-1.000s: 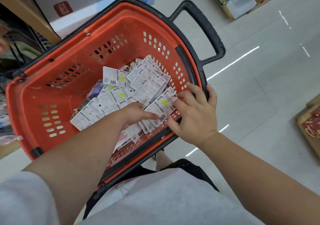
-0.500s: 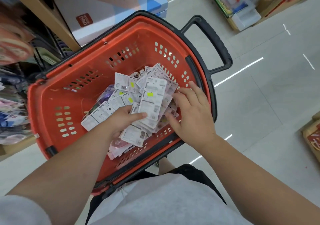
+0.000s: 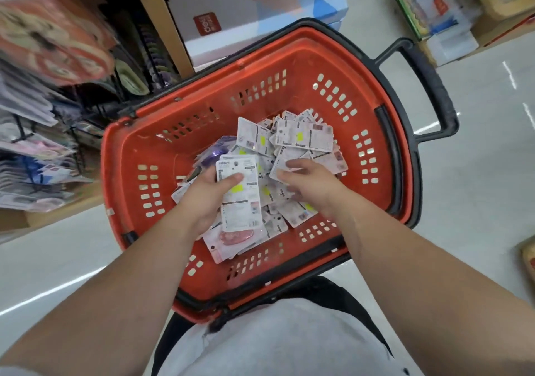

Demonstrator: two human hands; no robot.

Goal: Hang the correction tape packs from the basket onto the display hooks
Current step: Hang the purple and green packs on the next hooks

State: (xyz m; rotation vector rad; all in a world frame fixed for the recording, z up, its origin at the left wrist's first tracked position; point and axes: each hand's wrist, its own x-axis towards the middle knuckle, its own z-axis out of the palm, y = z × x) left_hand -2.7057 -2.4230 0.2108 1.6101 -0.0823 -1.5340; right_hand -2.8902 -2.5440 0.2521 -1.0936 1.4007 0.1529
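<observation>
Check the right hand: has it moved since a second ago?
Yes. The right hand has left the right rim of the basket and moved inward, over the pile of correction tape packs.

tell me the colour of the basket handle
The handle is black, best seen in the head view.

One red basket (image 3: 162,155). Two hands: left hand (image 3: 207,194), right hand (image 3: 311,186). Dozens of correction tape packs (image 3: 304,138), heap uncountable. One box (image 3: 231,5).
</observation>
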